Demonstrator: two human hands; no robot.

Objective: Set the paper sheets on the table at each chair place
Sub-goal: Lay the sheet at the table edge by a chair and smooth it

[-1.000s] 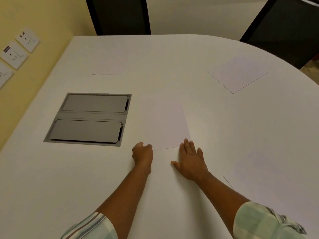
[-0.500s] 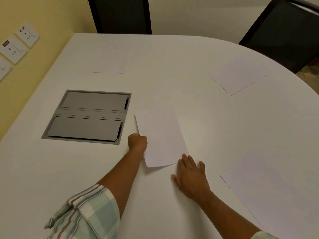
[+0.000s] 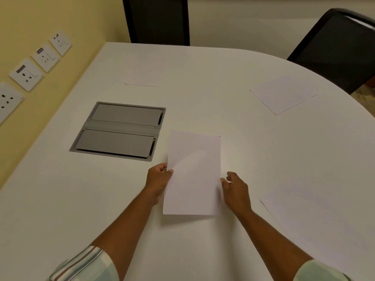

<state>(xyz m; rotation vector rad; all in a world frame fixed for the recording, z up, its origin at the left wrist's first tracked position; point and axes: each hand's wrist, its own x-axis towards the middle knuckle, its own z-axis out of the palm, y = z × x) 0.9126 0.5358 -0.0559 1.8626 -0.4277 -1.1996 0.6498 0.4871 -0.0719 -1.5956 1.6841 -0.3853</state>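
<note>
A white paper sheet (image 3: 193,173) is lifted off the white table (image 3: 243,151), casting a shadow below it. My left hand (image 3: 159,179) pinches its left edge. My right hand (image 3: 236,188) is at its right edge with fingers curled and apart; I cannot tell if it touches the sheet. Three other sheets lie flat: one far (image 3: 142,77) before the back chair, one at the right (image 3: 284,94) before the right chair, one near right (image 3: 324,220).
A grey cable hatch (image 3: 119,129) is set into the table left of the held sheet. Two black chairs stand at the back (image 3: 158,19) and right (image 3: 334,49). A yellow wall with sockets (image 3: 26,74) borders the left.
The sheet lay flat a second ago; my left hand took its left edge and raised it toward me. My right hand lifted off the table to the sheet's right edge.
</note>
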